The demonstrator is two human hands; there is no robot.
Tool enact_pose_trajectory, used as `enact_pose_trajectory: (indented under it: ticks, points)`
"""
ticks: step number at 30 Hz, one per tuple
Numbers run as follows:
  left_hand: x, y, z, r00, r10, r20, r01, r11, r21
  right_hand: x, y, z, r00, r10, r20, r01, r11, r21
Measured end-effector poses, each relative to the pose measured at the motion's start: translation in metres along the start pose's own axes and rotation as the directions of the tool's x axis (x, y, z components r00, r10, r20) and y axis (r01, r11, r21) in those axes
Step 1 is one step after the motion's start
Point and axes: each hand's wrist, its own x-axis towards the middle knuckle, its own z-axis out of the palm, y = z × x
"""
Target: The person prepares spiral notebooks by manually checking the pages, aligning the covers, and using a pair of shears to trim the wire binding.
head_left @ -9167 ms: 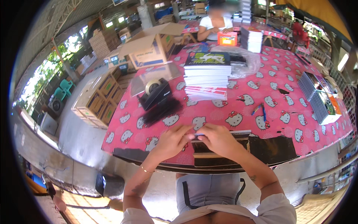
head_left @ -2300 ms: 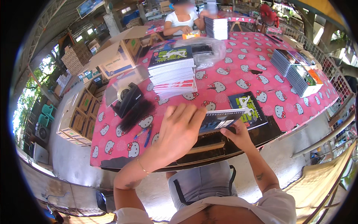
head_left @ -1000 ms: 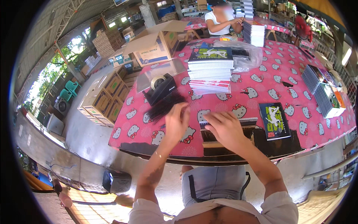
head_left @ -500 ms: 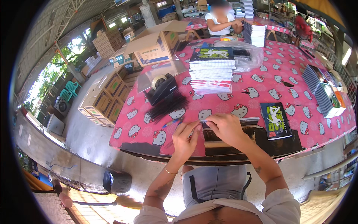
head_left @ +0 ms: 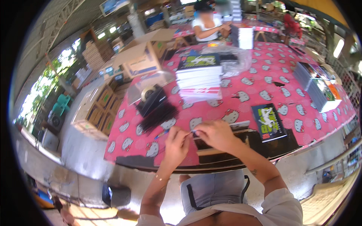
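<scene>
Near the table's front edge my hands work close together over a dark wooden slot. My left hand has its thumb and fingers pinched. My right hand is bent down beside it, its fingertips pressed together. A thin dark piece spans the small gap between the fingertips; blur hides what it is. From behind my right hand runs a narrow pale edge, like that of a notebook standing in the slot. To its right lies a dark spiral notebook with green lettering and a white figure.
A pile of black spiral coils lies by a black tape dispenser. Behind stands a tall stack of notebooks; more notebooks are stacked at right. Cardboard boxes stand at left. A person works across the table.
The view has shifted, so the table's things appear moved slightly left. My hands stay over the slot, still pinched, with a thin dark piece now showing between the fingertips.
</scene>
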Motion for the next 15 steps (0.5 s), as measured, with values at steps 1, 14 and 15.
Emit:
enact_pose_trajectory:
  ticks: [1, 14, 15]
  points:
    - [0.004, -0.001, -0.005, 0.999, -0.029, 0.018, 0.03, 0.998, -0.053, 0.0, -0.001, 0.001, 1.0, 0.016, 0.021, -0.016, 1.0, -0.008]
    - [0.019, -0.025, -0.024, 0.86, -0.155, 0.487, 0.184, 0.983, -0.012, 0.004, 0.004, -0.009, 0.986, 0.01, 0.164, -0.037, 0.985, 0.168]
    - [0.02, -0.018, -0.022, 0.858, -0.152, 0.49, 0.184, 0.983, -0.017, 0.005, 0.006, -0.011, 0.98, -0.002, 0.201, -0.032, 0.986, 0.163]
